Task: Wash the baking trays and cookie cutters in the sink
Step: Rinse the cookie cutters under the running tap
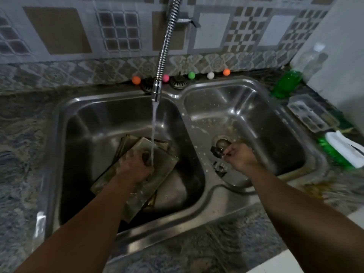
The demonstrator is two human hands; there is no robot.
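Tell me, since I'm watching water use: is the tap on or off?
On: a stream falls from the tap onto the baking trays by the left hand.

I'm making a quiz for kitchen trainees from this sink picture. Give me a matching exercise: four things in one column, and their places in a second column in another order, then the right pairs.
Things:
1. baking trays
2. cookie cutter
3. green bottle
4. faucet

Places:
A. on the counter, at the far right corner of the sink
B. in the left basin, under the left hand
C. above the left basin, with water running from it
D. in the right basin, just left of the right hand

Pairs: 1-B, 2-D, 3-A, 4-C
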